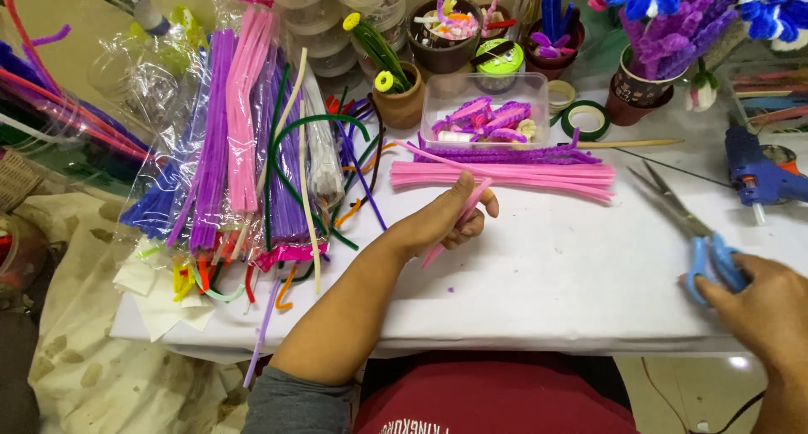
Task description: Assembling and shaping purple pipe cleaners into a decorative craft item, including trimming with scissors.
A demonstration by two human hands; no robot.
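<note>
The left hand [450, 219] is closed around a pink stem [454, 223], pinched between thumb and fingers just in front of the pink bundle [505, 177] that lies across the white surface [547, 274]. The grip sits near the stem's upper end, which leaves the lower length free. The stem's long axis runs on a diagonal, its top toward the bundle and its bottom end pointing down-left toward the person. It is lifted, or perhaps only just off the surface; the view does not settle that.

The right hand [757, 303] is at the surface's right edge, fingers closed over the blue handles of the scissors [694, 240]. The blades lie on the surface and point up-left, away from the body; they seem nearly closed. A blue glue gun [753, 173] rests beyond them. To the left, bagged stems [236, 131] in purple, pink and green are heaped within reach.
</note>
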